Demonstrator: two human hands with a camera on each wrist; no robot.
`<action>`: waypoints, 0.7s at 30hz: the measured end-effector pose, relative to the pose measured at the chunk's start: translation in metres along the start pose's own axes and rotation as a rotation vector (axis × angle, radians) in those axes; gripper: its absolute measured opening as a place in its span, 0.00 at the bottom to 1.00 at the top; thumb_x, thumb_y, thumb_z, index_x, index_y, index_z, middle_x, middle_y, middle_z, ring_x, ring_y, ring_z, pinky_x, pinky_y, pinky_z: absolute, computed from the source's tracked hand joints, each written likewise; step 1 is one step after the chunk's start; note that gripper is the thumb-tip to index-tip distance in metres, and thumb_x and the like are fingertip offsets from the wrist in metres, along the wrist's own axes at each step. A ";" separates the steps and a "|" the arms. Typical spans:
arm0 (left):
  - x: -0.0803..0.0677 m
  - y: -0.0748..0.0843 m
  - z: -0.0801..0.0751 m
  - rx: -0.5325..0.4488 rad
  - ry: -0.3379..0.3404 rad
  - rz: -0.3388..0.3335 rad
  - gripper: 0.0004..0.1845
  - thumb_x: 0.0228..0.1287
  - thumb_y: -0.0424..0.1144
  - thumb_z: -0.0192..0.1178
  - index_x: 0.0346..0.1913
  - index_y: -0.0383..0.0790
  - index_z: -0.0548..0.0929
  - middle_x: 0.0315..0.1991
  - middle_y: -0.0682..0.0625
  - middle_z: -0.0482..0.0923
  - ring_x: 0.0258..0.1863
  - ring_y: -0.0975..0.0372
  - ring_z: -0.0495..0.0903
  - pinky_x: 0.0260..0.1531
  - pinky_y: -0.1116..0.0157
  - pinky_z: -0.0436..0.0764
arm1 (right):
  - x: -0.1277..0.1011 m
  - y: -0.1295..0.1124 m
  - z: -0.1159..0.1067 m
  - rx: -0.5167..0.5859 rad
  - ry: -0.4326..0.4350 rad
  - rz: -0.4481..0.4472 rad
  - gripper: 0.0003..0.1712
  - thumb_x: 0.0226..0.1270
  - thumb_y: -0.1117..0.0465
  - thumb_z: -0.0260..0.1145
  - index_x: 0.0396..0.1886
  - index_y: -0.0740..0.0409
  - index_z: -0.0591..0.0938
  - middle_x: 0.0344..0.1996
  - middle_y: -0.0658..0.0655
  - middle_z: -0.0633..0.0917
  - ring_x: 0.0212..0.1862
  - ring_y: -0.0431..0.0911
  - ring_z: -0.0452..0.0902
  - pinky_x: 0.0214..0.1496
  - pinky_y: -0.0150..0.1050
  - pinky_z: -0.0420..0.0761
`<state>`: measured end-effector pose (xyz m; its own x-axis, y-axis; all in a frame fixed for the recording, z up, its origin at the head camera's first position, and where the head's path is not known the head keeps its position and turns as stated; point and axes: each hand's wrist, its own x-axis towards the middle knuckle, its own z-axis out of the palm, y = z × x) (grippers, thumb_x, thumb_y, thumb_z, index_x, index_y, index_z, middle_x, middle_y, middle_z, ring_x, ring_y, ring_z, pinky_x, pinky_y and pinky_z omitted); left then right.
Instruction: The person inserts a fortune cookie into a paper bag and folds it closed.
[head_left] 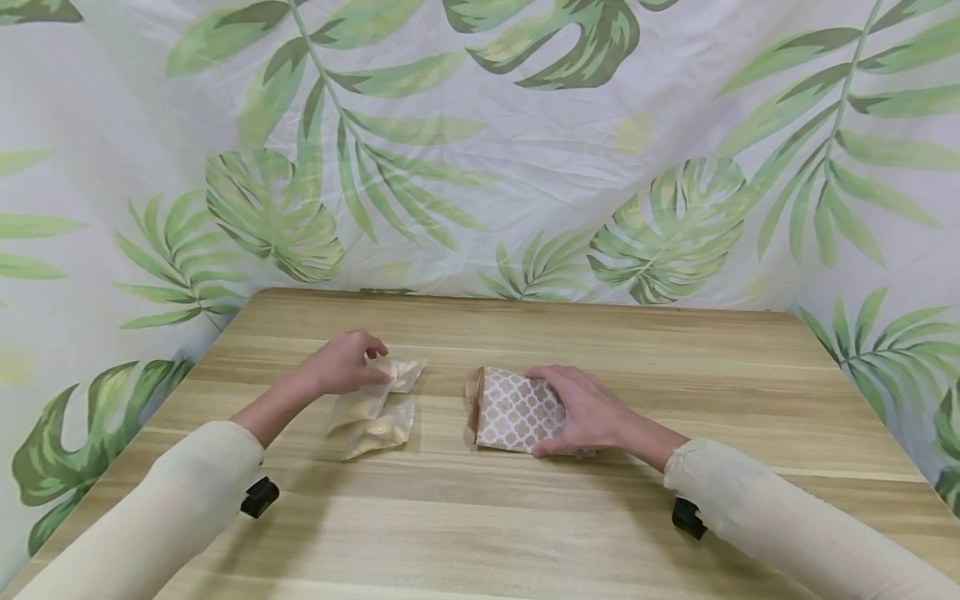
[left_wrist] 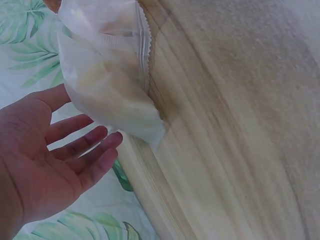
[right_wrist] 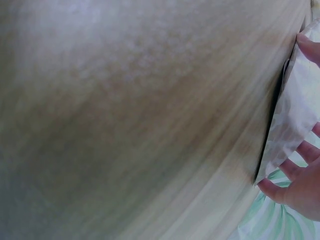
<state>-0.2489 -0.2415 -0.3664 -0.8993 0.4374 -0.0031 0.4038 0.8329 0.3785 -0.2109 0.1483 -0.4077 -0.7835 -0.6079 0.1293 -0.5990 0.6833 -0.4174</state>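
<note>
Cream-coloured long sleeves (head_left: 180,500) fill the near edge of the head view, each with a black clip-like fitting (head_left: 259,497) under the wrist. Both forearms reach forward over a light wood-grain tabletop (head_left: 525,533).

Left hand (head_left: 343,362): rests on the far end of a clear plastic pouch with pale, tan contents (head_left: 375,408), which lies flat on the tabletop left of centre. In the head view the fingers curl down onto the pouch's upper edge, and they appear to pinch it. The left wrist view shows the same pouch (left_wrist: 107,75) with a serrated seal edge, raised off the wood at one end, and the palm (left_wrist: 45,160) and lower fingers spread and relaxed below it, not touching it there. The pinching fingertips themselves lie outside that view.

Right hand (head_left: 581,410): lies over the right part of a small brown paper bag printed with a white lattice pattern (head_left: 513,410), fingers along its far edge and thumb at its near edge, gripping it against the tabletop. The bag's mouth faces left, towards the pouch. The right wrist view shows fingertips (right_wrist: 310,47) wrapped over the bag's edge (right_wrist: 292,115).

Pouch and bag lie near each other, not touching. A white cloth backdrop printed with green tropical leaves (head_left: 480,150) encloses the tabletop on three sides.
</note>
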 end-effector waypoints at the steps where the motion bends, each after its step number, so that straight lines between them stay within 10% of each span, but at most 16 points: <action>1: 0.001 0.000 0.001 -0.003 0.003 0.008 0.23 0.61 0.38 0.73 0.50 0.20 0.85 0.44 0.32 0.85 0.47 0.42 0.84 0.49 0.46 0.82 | 0.000 0.000 0.000 0.000 0.000 0.000 0.62 0.38 0.40 0.87 0.74 0.57 0.71 0.68 0.62 0.78 0.68 0.61 0.72 0.72 0.62 0.68; 21: 0.007 0.011 0.004 0.056 -0.078 0.035 0.45 0.52 0.57 0.78 0.59 0.19 0.81 0.58 0.26 0.78 0.60 0.34 0.77 0.59 0.41 0.78 | 0.000 0.001 0.001 -0.001 -0.004 0.008 0.62 0.38 0.40 0.87 0.74 0.56 0.71 0.67 0.61 0.78 0.67 0.59 0.73 0.71 0.62 0.69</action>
<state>-0.2502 -0.2282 -0.3658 -0.8694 0.4899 -0.0634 0.4457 0.8333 0.3270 -0.2111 0.1488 -0.4086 -0.7876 -0.6040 0.1219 -0.5927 0.6886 -0.4178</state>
